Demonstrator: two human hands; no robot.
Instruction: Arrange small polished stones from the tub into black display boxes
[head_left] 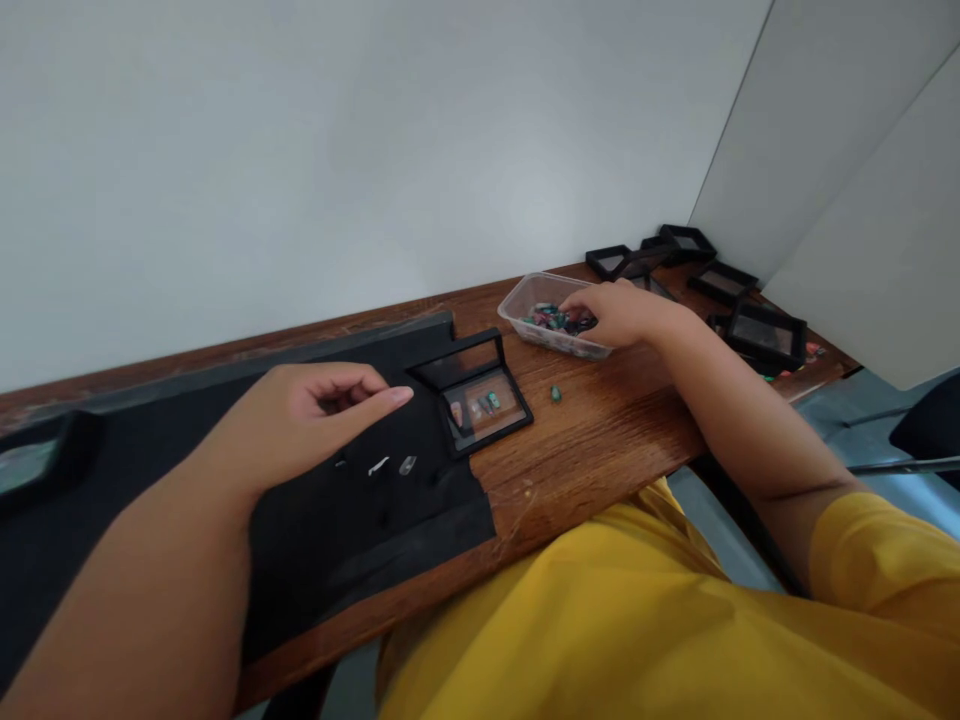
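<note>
Hovering loosely curled over the mat (322, 550), my left hand (311, 425) has the open case (495, 433) just to its right. Farther off, my right hand (615, 312) dips among colourful pieces (551, 318) in the clear tub (551, 284); whether either pinches anything, I cannot tell.

The right hand (619, 314) hides part of the clear tub's (551, 338) right end, and whether its fingertips pinch anything cannot be told. Many small pieces (546, 318) inside are too tiny to make out singly. The left hand's (319, 415) thumb partly hides its curled fingers. The left edge crops a black case (73, 450); the right edge crops a yellow sleeve (889, 545) and a dark object (928, 425).
</note>
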